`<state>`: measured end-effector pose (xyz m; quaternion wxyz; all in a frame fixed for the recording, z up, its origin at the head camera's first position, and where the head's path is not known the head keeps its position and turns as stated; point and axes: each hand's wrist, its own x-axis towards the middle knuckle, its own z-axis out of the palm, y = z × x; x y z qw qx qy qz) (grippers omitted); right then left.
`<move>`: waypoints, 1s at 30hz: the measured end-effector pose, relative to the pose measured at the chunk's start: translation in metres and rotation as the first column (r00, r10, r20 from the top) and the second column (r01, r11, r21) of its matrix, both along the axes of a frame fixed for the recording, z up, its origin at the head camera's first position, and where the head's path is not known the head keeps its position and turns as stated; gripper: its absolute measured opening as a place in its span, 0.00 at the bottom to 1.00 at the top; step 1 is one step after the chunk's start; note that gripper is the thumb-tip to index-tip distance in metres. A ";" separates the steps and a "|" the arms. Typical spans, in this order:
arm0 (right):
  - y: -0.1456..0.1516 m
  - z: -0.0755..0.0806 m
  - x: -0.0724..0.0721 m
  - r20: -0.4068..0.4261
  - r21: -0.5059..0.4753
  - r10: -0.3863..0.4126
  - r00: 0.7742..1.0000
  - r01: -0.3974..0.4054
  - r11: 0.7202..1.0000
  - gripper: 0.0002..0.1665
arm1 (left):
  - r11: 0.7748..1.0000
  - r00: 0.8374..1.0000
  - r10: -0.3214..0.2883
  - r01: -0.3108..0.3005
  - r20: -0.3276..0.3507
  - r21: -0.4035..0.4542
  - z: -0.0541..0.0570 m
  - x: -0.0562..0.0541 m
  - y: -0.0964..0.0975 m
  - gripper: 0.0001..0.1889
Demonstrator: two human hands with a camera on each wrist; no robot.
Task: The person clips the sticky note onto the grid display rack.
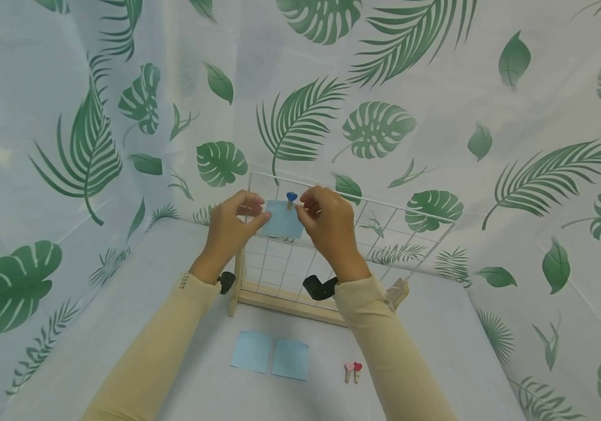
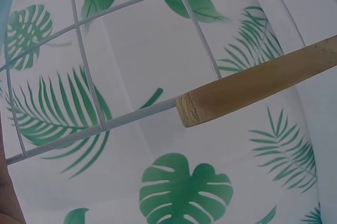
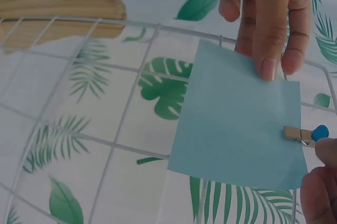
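Note:
A light-blue square of paper (image 1: 282, 221) hangs against the white wire grid (image 1: 279, 248). A small wooden clothespin (image 3: 294, 133) with a blue heart (image 1: 292, 196) clamps its top edge. At the paper's left edge is my left hand (image 1: 231, 227); its thumb (image 3: 269, 68) overlaps the front, with some fingers beyond the edge. Beside the clothespin and the right edge is my right hand (image 1: 332, 225), its fingers bent. One right fingertip (image 3: 326, 151) is at the clothespin's heart end, but the heart stays uncovered. Exact contact there is partly hidden by the frame edge.
Two more blue paper squares (image 1: 251, 352) lie side by side on the white table (image 1: 200, 374). Right of them lie two clothespins (image 1: 352, 372), with pink and red hearts. The grid stands in a wooden base (image 1: 290, 308). Leaf-print cloth (image 1: 437, 105) hangs behind.

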<state>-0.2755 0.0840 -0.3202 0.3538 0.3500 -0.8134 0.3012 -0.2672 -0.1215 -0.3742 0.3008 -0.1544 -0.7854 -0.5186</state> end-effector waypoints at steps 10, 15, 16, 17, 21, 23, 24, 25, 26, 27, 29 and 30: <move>0.013 -0.009 0.007 0.110 -0.100 0.132 0.985 -0.121 0.988 0.12 | 1.000 1.000 -0.007 0.006 -0.008 -0.029 -0.004 0.012 -0.005 0.17; 0.022 -0.010 0.013 0.279 -0.202 0.210 0.937 -0.156 0.967 0.14 | 0.999 0.999 -0.047 0.047 0.020 0.000 -0.005 0.018 -0.009 0.18; 0.024 -0.010 0.014 0.322 -0.228 0.235 0.917 -0.166 0.959 0.15 | 0.998 0.998 -0.057 0.057 0.024 0.007 -0.006 0.018 -0.010 0.18; 0.025 -0.010 0.015 0.363 -0.258 0.264 0.894 -0.176 0.950 0.16 | 0.998 0.997 -0.068 0.067 0.030 0.016 -0.006 0.019 -0.011 0.19; 0.033 -0.010 0.017 0.477 -0.342 0.355 0.804 -0.202 0.918 0.20 | 0.992 0.992 -0.119 0.117 0.048 0.043 -0.008 0.021 -0.015 0.21; 0.036 -0.011 0.017 0.508 -0.371 0.388 0.769 -0.211 0.904 0.21 | 0.988 0.987 -0.147 0.144 0.058 0.051 -0.008 0.023 -0.017 0.22; 0.038 -0.012 0.017 0.521 -0.383 0.402 0.753 -0.214 0.899 0.21 | 0.986 0.985 -0.160 0.157 0.062 0.052 -0.008 0.023 -0.017 0.23; 0.040 -0.012 0.018 0.531 -0.395 0.415 0.738 -0.218 0.893 0.22 | 0.984 0.983 -0.171 0.168 0.064 0.051 -0.008 0.024 -0.018 0.23; 0.041 -0.012 0.019 0.542 -0.403 0.426 0.725 -0.221 0.888 0.23 | 0.983 0.982 -0.178 0.175 0.068 0.047 -0.007 0.025 -0.018 0.24; 0.043 -0.012 0.020 0.553 -0.408 0.433 0.712 -0.221 0.886 0.23 | 0.982 0.980 -0.184 0.181 0.072 0.043 -0.007 0.026 -0.018 0.24; 0.045 -0.013 0.022 0.570 -0.413 0.443 0.692 -0.225 0.883 0.25 | 0.981 0.978 -0.194 0.192 0.080 0.038 -0.007 0.028 -0.019 0.25; 0.046 -0.013 0.023 0.577 -0.413 0.445 0.685 -0.225 0.883 0.26 | 0.979 0.976 -0.201 0.199 0.083 0.038 -0.008 0.029 -0.019 0.25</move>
